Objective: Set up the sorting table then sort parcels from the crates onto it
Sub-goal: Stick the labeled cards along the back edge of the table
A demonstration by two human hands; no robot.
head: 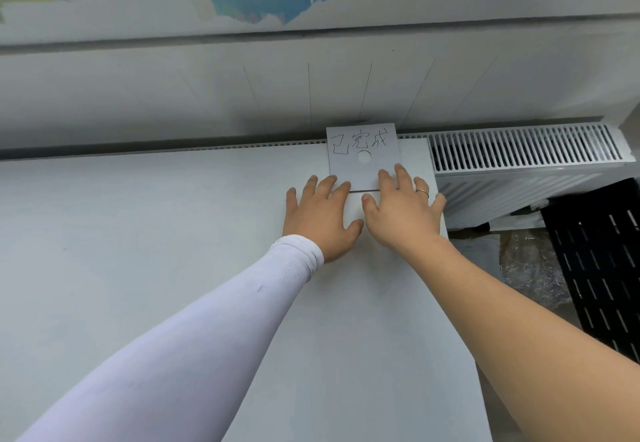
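There is one view only, from the person's head, tilted forward and down across the white worktop (138,268) toward the wall. It sits close: both forearms stretch from the lower frame to centre.
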